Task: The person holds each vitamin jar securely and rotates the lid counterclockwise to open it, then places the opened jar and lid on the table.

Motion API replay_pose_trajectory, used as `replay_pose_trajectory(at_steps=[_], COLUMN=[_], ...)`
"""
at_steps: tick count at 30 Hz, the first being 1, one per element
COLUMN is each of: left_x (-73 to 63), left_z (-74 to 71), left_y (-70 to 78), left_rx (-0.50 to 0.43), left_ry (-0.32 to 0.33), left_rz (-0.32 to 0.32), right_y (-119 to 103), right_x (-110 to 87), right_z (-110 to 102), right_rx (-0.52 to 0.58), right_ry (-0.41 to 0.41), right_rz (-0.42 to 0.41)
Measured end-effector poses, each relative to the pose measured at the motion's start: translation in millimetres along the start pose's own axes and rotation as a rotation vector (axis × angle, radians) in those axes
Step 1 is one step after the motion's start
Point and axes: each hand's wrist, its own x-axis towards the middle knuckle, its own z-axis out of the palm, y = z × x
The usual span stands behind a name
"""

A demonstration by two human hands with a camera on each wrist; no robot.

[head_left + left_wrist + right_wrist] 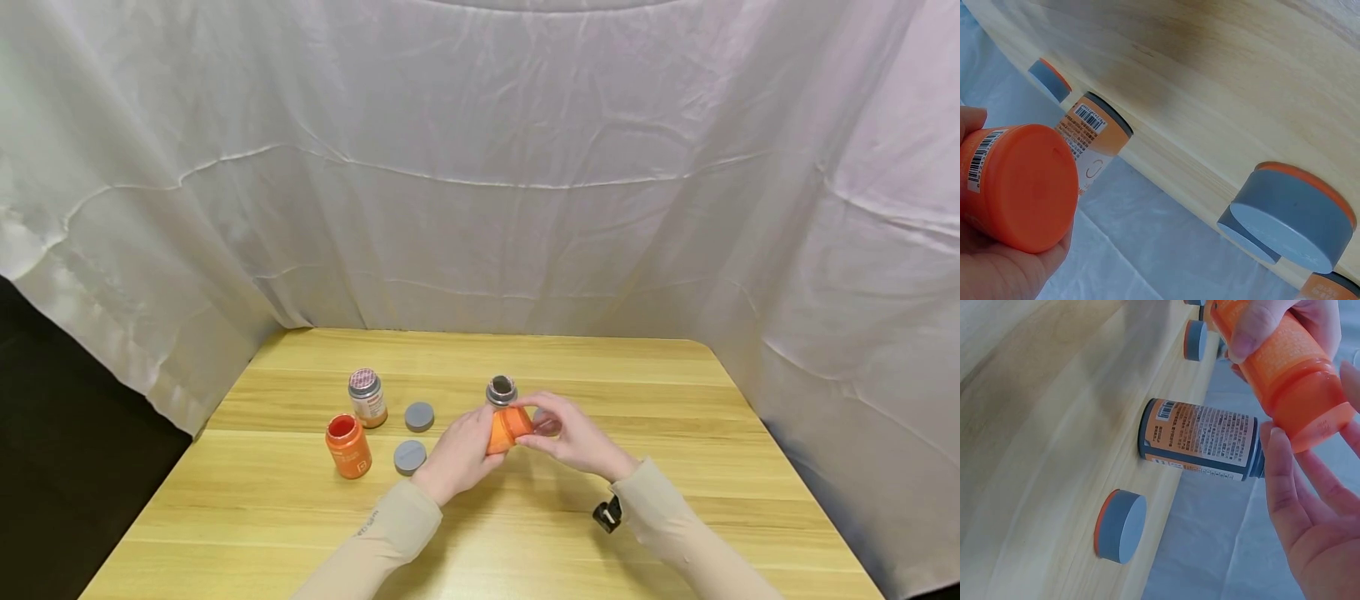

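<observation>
My left hand [467, 450] grips an orange plastic bottle [507, 428] round its body, tilted above the table. Its base faces the camera in the left wrist view. The thumb and fingers of my right hand [567, 435] pinch the bottle's mouth end from both sides, seen closely in the right wrist view. Just behind the hands stands an open grey bottle [1200, 439] with an orange and white label. A grey lid [1121, 526] lies beside that bottle, partly hidden by my right hand in the head view.
To the left stand an open orange bottle [348, 447] and a grey bottle [367, 398] with a patterned seal over its mouth. Two grey lids [418, 417] lie between them and my left hand. Grey curtains [480, 250] enclose the wooden table [600, 367].
</observation>
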Motion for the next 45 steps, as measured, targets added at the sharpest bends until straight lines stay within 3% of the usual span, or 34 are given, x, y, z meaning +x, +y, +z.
replay_pose_trajectory(at_steps=[8, 21, 35, 41, 45], left_x=[0.4, 1.3, 1.5, 1.7, 1.6], left_z=[-0.6, 0.6, -1.6, -2.1, -2.0], left_y=[0.5, 1.7, 4.2, 5.0, 5.2], left_rx=[-0.010, -0.005, -0.010, -0.010, -0.009], left_ry=[0.001, 0.017, -0.009, -0.016, -0.022], left_rz=[0.011, 0.025, 0.010, 0.007, 0.006], right_y=[-2.7, -11.2, -12.7, -10.7, -6.4], right_x=[1.4, 2.9, 5.9, 6.6, 5.2], right_z=[5.5, 13.5, 25.6, 21.3, 18.2], right_rx=[0.000, 0.032, 0.196, 0.258, 0.211], right_ry=[0.062, 0.136, 0.313, 0.286, 0.228], right_rz=[-0.045, -0.031, 0.125, 0.225, 0.289])
